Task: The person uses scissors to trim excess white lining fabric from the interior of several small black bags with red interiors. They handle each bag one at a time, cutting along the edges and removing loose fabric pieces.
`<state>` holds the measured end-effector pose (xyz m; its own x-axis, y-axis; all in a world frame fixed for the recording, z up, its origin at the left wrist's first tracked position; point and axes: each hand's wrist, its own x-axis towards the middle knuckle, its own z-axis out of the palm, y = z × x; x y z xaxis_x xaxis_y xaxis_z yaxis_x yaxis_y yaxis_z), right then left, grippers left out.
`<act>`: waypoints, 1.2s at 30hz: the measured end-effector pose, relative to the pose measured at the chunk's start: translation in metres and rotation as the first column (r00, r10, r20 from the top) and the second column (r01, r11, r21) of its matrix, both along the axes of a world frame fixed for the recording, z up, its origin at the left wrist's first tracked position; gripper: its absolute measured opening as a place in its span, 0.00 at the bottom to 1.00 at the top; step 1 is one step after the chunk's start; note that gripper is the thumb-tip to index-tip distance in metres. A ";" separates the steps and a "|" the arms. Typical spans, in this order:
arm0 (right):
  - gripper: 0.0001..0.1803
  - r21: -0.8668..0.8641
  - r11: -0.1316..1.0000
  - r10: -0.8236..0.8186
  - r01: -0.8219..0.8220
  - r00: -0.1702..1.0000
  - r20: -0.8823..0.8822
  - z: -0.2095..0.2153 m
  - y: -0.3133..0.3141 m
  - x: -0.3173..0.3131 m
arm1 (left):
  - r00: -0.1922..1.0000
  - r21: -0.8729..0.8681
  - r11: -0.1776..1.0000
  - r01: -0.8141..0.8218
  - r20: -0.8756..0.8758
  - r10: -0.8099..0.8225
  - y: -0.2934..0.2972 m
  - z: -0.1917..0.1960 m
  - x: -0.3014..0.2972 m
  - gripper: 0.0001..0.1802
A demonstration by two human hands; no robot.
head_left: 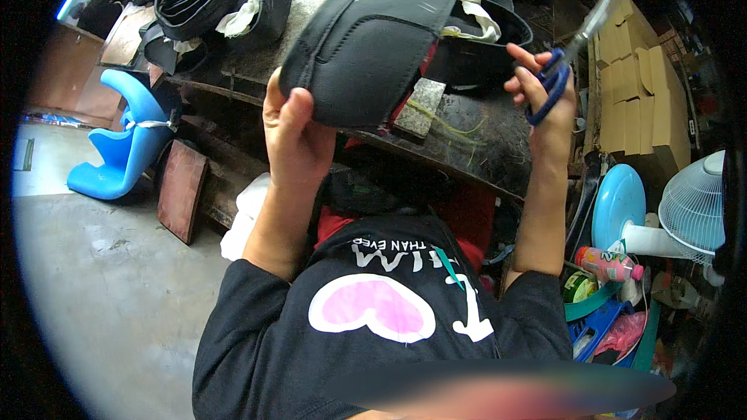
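My left hand (299,132) grips a black stitched panel (381,39) at its near left corner, thumb on top. The panel looks leather-like and curved, with a seam along it and some red at its right edge. It is held up above the dark workbench (498,144). To the right, my right hand (545,101) has its fingers in the blue handles of a pair of scissors (554,82). The blades point up and away, apart from the panel. Behind the panel lies another black piece (482,54) with white cloth on it, partly hidden.
More black stitched pieces (198,0) are heaped at the far left of the bench. A blue plastic seat-shaped object (124,140) stands on the left. On the right are cardboard boxes (634,101), a fan (692,202) and a pink bottle (607,264).
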<state>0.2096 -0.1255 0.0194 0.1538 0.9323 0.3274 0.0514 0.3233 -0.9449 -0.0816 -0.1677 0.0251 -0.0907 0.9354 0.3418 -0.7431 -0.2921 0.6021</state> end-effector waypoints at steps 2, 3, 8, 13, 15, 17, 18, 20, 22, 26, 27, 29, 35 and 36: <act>0.16 0.037 0.997 0.065 -0.067 0.997 0.052 -0.005 0.016 -0.014 | 0.996 -0.123 0.992 0.023 0.086 -0.013 0.001 -0.002 -0.009 0.20; 0.16 0.070 0.989 0.124 -0.131 0.988 0.086 -0.010 0.024 -0.023 | 0.994 -0.129 0.991 0.042 0.106 -0.028 0.001 -0.004 -0.012 0.21; 0.21 0.049 0.982 -0.165 0.182 0.706 0.689 -0.040 0.068 -0.058 | 0.997 -0.006 0.999 0.049 -0.061 -0.050 -0.003 -0.011 -0.026 0.21; 0.19 0.233 0.944 -0.329 0.232 0.668 0.668 -0.040 0.086 -0.036 | 0.840 0.290 0.940 -0.181 -0.451 0.301 -0.023 0.005 -0.064 0.24; 0.21 0.298 0.931 -0.360 0.211 0.663 0.656 -0.043 0.088 -0.029 | 0.864 0.279 0.946 -0.165 -0.422 0.275 -0.028 0.008 -0.069 0.22; 0.20 0.262 0.935 -0.353 0.239 0.681 0.642 -0.047 0.089 -0.023 | 0.886 0.149 0.972 -0.184 -0.402 0.230 -0.030 0.008 -0.068 0.21; 0.19 0.254 0.937 -0.349 0.241 0.693 0.631 -0.048 0.088 -0.020 | 0.903 0.063 0.981 -0.184 -0.384 0.194 -0.028 0.006 -0.065 0.21; 0.17 0.144 0.959 -0.280 0.245 0.738 0.614 -0.044 0.088 -0.014 | 0.919 -0.124 0.970 -0.208 -0.365 0.150 -0.022 0.000 -0.053 0.17; 0.15 -0.032 0.999 -0.029 0.040 0.959 0.280 -0.037 0.080 -0.011 | 0.899 -0.152 0.988 -0.037 -0.436 -0.033 -0.009 0.002 -0.057 0.14; 0.15 -0.059 0.970 0.236 -0.235 0.972 0.013 -0.024 0.051 -0.023 | 0.878 -0.311 0.949 -0.058 -0.468 -0.100 0.003 -0.005 -0.038 0.14; 0.14 -0.041 0.967 0.251 -0.252 0.968 -0.029 -0.025 0.046 -0.033 | 0.859 -0.356 0.934 -0.028 -0.486 -0.160 0.005 -0.005 -0.034 0.16; 0.14 -0.028 0.974 0.223 -0.224 0.974 -0.024 -0.031 0.038 -0.056 | 0.937 -0.302 0.953 -0.007 -0.335 -0.099 0.005 -0.007 -0.021 0.15; 0.16 0.019 0.975 0.223 -0.223 0.974 -0.034 -0.042 0.028 -0.092 | 0.997 -0.195 0.978 -0.071 0.004 0.073 0.022 -0.008 0.003 0.12; 0.16 0.040 0.973 0.230 -0.227 0.967 -0.110 -0.042 0.028 -0.093 | 0.996 -0.126 0.989 -0.080 0.021 0.083 0.026 -0.010 0.009 0.12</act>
<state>0.1170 -0.0975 -0.0222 -0.0248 0.9380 0.3457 -0.1337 0.3396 -0.9310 -0.0727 -0.1420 0.0148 -0.1758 0.9597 0.2194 -0.7357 -0.2762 0.6184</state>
